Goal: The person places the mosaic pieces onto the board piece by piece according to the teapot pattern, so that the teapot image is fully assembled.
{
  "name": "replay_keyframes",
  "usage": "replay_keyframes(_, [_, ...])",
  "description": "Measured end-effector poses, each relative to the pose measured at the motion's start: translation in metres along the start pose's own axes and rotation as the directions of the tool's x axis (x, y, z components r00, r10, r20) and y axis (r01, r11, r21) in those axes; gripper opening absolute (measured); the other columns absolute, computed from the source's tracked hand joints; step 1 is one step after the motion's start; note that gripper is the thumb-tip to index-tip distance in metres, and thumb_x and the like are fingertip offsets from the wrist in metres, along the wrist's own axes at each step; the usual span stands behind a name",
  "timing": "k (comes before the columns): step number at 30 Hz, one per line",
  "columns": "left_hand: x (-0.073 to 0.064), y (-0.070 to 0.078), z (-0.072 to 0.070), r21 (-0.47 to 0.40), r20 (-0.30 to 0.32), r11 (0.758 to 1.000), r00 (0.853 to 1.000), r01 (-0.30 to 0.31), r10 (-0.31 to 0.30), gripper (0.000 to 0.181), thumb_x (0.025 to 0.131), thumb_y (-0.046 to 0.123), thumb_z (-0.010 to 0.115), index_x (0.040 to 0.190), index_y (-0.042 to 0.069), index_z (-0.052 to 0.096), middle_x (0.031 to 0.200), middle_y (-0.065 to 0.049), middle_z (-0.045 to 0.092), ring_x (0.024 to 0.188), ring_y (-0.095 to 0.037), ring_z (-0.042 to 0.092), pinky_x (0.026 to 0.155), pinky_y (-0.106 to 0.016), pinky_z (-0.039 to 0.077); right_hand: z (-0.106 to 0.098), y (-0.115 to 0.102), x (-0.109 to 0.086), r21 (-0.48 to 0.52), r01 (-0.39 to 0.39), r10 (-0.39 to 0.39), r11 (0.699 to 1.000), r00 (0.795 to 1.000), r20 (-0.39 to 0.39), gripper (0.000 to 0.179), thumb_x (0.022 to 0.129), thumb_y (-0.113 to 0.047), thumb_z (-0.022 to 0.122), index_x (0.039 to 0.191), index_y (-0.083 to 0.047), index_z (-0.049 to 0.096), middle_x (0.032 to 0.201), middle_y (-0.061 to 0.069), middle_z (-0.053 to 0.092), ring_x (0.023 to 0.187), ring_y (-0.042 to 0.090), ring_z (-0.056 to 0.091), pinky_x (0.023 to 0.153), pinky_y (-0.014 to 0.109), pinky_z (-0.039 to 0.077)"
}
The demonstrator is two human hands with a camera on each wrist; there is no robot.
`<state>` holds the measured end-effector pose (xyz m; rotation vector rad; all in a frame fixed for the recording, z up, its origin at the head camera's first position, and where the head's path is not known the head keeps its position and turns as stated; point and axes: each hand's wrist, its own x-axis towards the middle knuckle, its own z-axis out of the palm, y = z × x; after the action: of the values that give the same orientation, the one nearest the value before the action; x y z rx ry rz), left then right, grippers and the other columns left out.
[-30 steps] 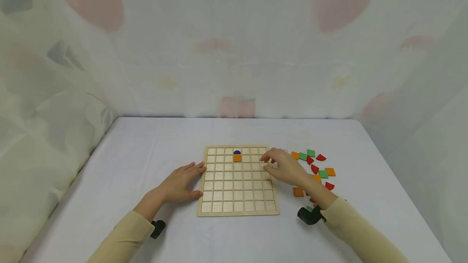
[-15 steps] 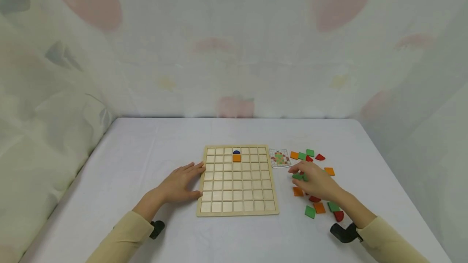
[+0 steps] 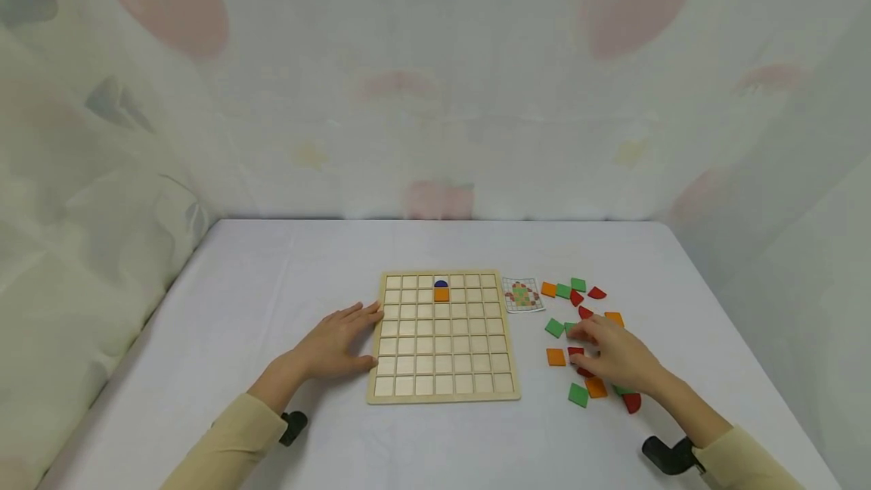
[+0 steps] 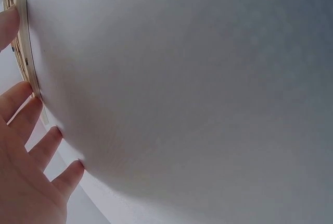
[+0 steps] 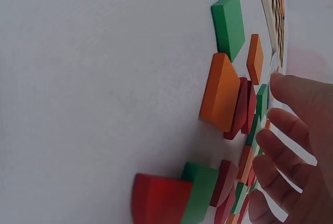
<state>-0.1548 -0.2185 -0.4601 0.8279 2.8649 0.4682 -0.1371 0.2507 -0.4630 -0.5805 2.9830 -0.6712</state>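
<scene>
My left hand (image 3: 333, 342) rests with spread fingers along the left edge of a wooden grid board (image 3: 442, 364); in the left wrist view, thumb and fingertips sit right at the board's side. Near the board's top lie a blue rounded piece (image 3: 441, 284) and, just below it, an orange square tile (image 3: 441, 295). Over the scattered pieces to the right hovers my right hand (image 3: 618, 354), fingers loosely bent and nothing held. Its fingertips are close to a red piece (image 3: 575, 351) and a green tile (image 3: 570, 327). The palm hides some pieces.
A small pattern card (image 3: 522, 295) lies against the board's upper right side. Several loose tiles surround the right hand, among them an orange square (image 3: 556, 357), a green square (image 3: 578, 395) and a red quarter-round (image 3: 631, 403). Patterned cloth (image 3: 435, 119) hangs behind the table.
My right hand has moved away from the board's right edge, rightward and nearer to me, over the loose pieces. The card it covered now shows. The left hand stays put.
</scene>
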Motion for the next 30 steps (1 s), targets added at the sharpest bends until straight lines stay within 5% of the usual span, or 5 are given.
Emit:
replay_keyframes(5, [0.0000,-0.0002,0.0013,0.003,0.006,1.000,1.000,0.005,-0.005,0.074,0.078,0.040,0.068,0.140,0.012,0.039,0.149,-0.006,0.031,0.135,-0.035,0.029,0.104,-0.056,0.027,0.0032,0.0025,-0.0028,-0.039,0.005,-0.005,0.999,1.000,0.000,0.031,0.072,-0.029,0.077,0.097,-0.017,0.063,0.084,-0.008,0.051,0.071,0.007,0.043,0.057,0.018,0.041])
replay_keyframes(30, [-0.0007,0.0028,-0.0020,-0.008,0.004,1.000,1.000,0.007,-0.007,0.072,0.079,0.038,0.069,0.140,0.010,0.040,0.148,-0.007,0.033,0.134,-0.037,0.030,0.104,-0.056,0.026,0.0046,-0.0033,0.0024,-0.106,-0.008,0.011,0.994,0.999,0.032,0.029,0.071,-0.026,0.078,0.091,-0.017,0.060,0.076,-0.006,0.047,0.067,0.008,0.042,0.053,0.018,0.039])
